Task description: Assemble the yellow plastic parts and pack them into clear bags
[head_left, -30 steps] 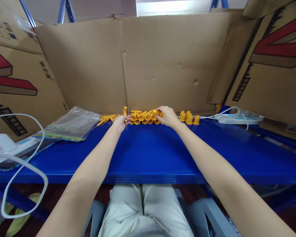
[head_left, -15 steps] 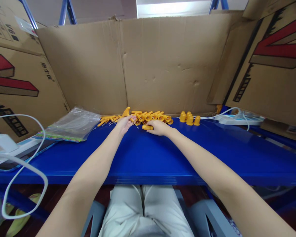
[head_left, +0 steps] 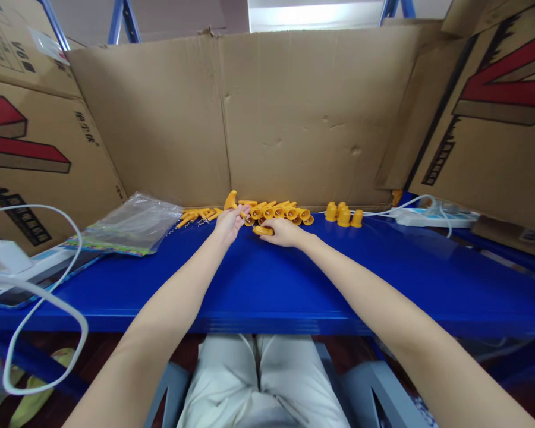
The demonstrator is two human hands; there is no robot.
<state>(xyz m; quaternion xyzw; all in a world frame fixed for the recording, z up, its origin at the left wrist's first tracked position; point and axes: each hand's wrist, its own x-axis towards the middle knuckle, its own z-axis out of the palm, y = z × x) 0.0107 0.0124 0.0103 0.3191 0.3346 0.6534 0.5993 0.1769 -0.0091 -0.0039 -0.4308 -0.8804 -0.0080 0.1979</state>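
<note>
My left hand (head_left: pixel 227 224) is closed on a small orange plastic part (head_left: pixel 230 200) that sticks up above its fingers. My right hand (head_left: pixel 283 232) is closed on an orange cap-shaped piece (head_left: pixel 262 230) held just above the blue table (head_left: pixel 267 279). The two hands are close together. Behind them a pile of orange cap pieces (head_left: pixel 280 211) lies against the cardboard wall. Thin orange stick-like parts (head_left: pixel 196 214) lie to the left of the pile. A few orange pieces (head_left: pixel 343 215) stand upright to the right.
Cardboard sheets (head_left: pixel 294 113) wall in the table at the back and sides. A clear plastic bag (head_left: pixel 131 224) lies at the left. A white charger and looped cable (head_left: pixel 35 291) hang at the far left. A white power strip (head_left: pixel 428 217) sits at the right.
My right hand has drawn back from the pile toward me with one orange cap piece. My left hand has lifted an orange part and moved toward the right hand.
</note>
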